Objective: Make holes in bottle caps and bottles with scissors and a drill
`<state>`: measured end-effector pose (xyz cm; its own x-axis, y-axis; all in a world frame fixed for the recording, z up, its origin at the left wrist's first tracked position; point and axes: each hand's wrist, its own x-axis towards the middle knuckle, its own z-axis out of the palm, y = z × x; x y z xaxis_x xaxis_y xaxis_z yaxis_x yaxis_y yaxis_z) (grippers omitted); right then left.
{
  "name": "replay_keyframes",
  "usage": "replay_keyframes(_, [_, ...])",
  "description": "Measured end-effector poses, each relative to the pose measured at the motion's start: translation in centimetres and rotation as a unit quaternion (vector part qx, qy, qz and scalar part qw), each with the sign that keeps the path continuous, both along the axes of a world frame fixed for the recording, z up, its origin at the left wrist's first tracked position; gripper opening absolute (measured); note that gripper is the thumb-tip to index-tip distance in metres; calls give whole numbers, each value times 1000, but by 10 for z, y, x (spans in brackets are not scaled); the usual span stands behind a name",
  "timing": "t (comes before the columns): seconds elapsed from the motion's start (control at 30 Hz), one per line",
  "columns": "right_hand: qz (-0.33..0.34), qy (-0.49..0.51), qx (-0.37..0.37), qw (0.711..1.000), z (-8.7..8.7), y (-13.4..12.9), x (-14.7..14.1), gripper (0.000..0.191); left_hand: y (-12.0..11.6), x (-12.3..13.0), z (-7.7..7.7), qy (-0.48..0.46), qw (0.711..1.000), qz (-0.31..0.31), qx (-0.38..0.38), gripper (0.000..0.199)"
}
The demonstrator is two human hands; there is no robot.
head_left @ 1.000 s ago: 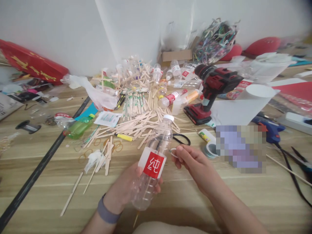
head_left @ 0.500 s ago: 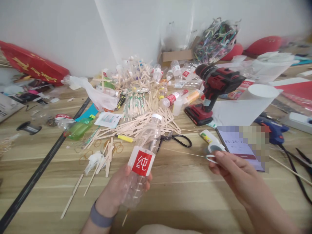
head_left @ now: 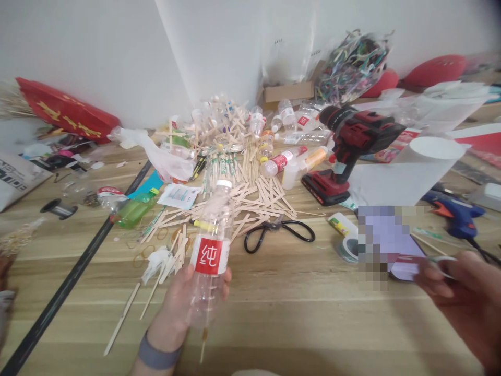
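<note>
My left hand (head_left: 178, 300) is wrapped round a clear plastic bottle (head_left: 219, 219) with a white cap and a red and white label. The bottle stands nearly upright above the table, and a thin stick (head_left: 203, 347) pokes out below its base. At the right, my right hand (head_left: 462, 287) is closed on a small white ring (head_left: 445, 265), somewhat blurred. Black-handled scissors (head_left: 278, 230) lie between the hands. Left of the hand with the bottle are loose flat wooden sticks (head_left: 122, 318) and a crumpled tissue (head_left: 156, 262).
A red and black drill (head_left: 348, 151) stands behind. Wooden sticks (head_left: 266, 196) and plastic bottles (head_left: 279, 162) are heaped at the back. A roll of tape (head_left: 350, 248), a phone (head_left: 391, 235) and a blue glue gun (head_left: 457, 214) lie right. A black bar (head_left: 58, 292) crosses the left.
My right hand has moved far to the right with the ring. The bottle in my left hand has shifted left and turned more upright. The scissors are now fully uncovered, and the view has shifted slightly.
</note>
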<state>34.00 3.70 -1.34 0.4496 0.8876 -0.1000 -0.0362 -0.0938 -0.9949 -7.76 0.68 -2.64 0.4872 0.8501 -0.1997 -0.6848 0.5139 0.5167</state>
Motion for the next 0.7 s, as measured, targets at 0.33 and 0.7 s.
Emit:
replay_keyframes(0.33, [184, 20, 2, 983, 25, 3, -88, 47, 5, 25, -2, -13, 998, -53, -7, 44])
replay_keyframes(0.7, [314, 39, -1, 949, 29, 16, -145, 50, 4, 41, -6, 37, 996, -83, -3, 48])
